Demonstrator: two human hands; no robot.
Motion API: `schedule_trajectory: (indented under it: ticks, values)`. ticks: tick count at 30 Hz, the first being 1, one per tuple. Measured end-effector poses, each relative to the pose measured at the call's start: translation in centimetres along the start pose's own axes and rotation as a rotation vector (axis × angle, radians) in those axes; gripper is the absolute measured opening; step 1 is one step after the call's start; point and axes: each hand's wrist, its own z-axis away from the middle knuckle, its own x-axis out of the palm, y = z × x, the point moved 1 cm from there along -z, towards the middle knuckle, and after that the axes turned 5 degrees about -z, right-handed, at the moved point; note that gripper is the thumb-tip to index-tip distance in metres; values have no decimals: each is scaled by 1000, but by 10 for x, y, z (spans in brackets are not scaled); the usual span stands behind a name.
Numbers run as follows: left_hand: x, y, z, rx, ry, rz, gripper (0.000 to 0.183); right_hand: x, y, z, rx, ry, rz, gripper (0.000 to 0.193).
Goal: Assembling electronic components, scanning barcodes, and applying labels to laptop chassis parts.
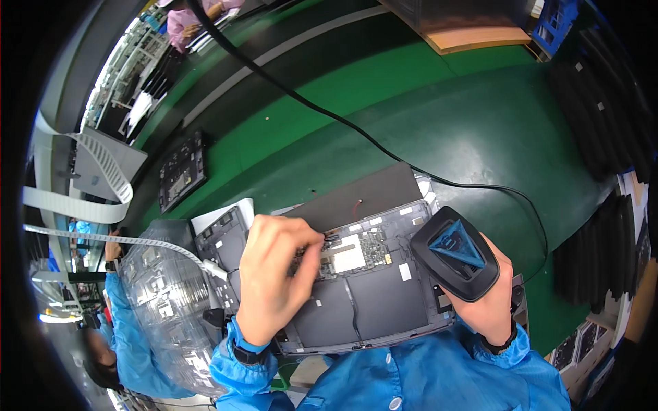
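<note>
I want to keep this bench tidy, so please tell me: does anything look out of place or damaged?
Nothing stands out as damaged. A tiny red piece on the dark sheet beyond the opened laptop looks stray, though too small to identify.

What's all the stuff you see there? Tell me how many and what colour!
open laptop base: 1, dark grey, below the hands
circuit board: 1, mostly dark, inside that base
flat sheet: 1, black, behind the base
scanner: 1, black and blue, in the right hand
cable: 1, black, across the bench
bench: 1, green, beyond the base
clear plastic packaging: count unclear, transparent, left
black stacks: 2, right
co-workers: at least 2, blue and pink clothes, left and top
left hand: 1, blue-sleeved, at the board
right hand: 1, blue-sleeved, holding the scanner
</note>
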Motion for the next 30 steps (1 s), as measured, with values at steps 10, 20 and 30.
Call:
schedule_trajectory:
  ticks: [10, 20, 30]
  values:
    - [7, -6, -3, -140, -37, 99, 19, 0, 0, 0, -15, -31, 60, 37]
    - [14, 0, -1, 37, 4, -35, 22, 6, 3, -1, -53, 81, -18, 36]
    - [15, -1, 6, 72, -29, -18, 26, 5, 3, -2, -51, 67, -18, 36]
